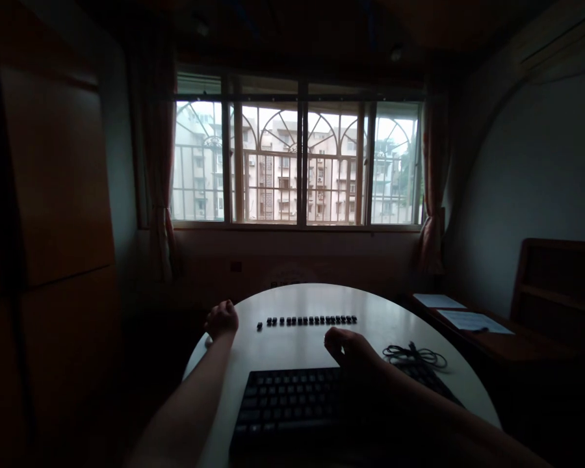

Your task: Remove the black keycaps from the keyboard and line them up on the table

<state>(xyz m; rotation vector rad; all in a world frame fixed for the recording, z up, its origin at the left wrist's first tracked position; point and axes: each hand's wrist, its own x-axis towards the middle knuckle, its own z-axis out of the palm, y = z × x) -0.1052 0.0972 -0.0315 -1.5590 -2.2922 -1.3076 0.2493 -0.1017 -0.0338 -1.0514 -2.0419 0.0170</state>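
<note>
Nearest, the black keyboard (287, 396) lay on the round white surface (277, 351), its right part largely hidden by the right forearm. The right hand (351, 344) was at the keyboard's far edge, as seen from above, its fingers bent inward; the dimness did not show how wide they stood or whether they held anything. To the right, a dark coiled cable (414, 355) lay beside the keyboard. The left hand (221, 318) was at the surface's left edge, its fingers curled like a loose fist; any content could not be told. Beyond the right hand, small dark key-like caps (311, 320) formed a row across the surface, the leftmost set slightly apart and nearer the person. Narrow gaps between caps probably favoured a light fingertip pinch from above, one piece at a time, over sliding; a raised forearm would likely have spared the keys. Farther off, the window (297, 162) backlit the scene, so slow, deliberate placement seemed advisable.
</note>
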